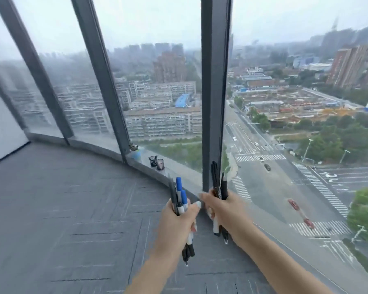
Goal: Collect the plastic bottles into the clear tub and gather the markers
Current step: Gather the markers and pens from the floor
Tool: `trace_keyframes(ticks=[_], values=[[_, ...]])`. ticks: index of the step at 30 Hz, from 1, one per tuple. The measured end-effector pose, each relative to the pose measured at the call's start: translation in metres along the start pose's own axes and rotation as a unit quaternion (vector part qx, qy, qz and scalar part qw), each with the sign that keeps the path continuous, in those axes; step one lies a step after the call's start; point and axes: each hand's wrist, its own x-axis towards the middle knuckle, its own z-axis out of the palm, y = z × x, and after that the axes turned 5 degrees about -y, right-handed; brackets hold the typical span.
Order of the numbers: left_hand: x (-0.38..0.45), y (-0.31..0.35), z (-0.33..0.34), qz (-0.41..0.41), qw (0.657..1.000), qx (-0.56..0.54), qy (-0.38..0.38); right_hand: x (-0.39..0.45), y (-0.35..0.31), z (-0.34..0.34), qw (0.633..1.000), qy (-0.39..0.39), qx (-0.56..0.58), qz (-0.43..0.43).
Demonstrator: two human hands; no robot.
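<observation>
My left hand grips a bunch of markers, some with blue caps and some dark, held upright over the grey carpet. My right hand grips a second bunch of black markers, also upright, close to the window frame. The two hands are side by side, almost touching at the thumbs. Two dark mesh pen cups stand on the window ledge ahead. No plastic bottles and no clear tub are in view.
A curved glass wall with dark mullions runs from left to right in front of me. A low grey ledge follows its base and carries a small blue-potted plant. Grey carpet tiles cover the floor.
</observation>
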Motion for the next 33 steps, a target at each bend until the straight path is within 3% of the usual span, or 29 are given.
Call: trace_keyframes(ticks=[7, 16, 22, 33], values=[[-0.135, 0.023, -0.084, 0.024, 0.981, -0.014, 0.193, -0.087, -0.056, 0.102, 0.984, -0.177, 0.006, -0.011], [-0.321, 0.017, -0.224, 0.020, 0.895, -0.010, 0.445, -0.249, -0.083, 0.288, 0.903, -0.425, -0.048, -0.045], [-0.439, 0.011, -0.312, 0.032, 0.862, 0.007, 0.506, -0.351, -0.081, 0.405, 0.847, -0.530, -0.043, -0.030], [-0.600, -0.030, -0.494, 0.020, 0.779, -0.011, 0.627, -0.504, -0.063, 0.614, 0.784, -0.621, 0.003, 0.005]])
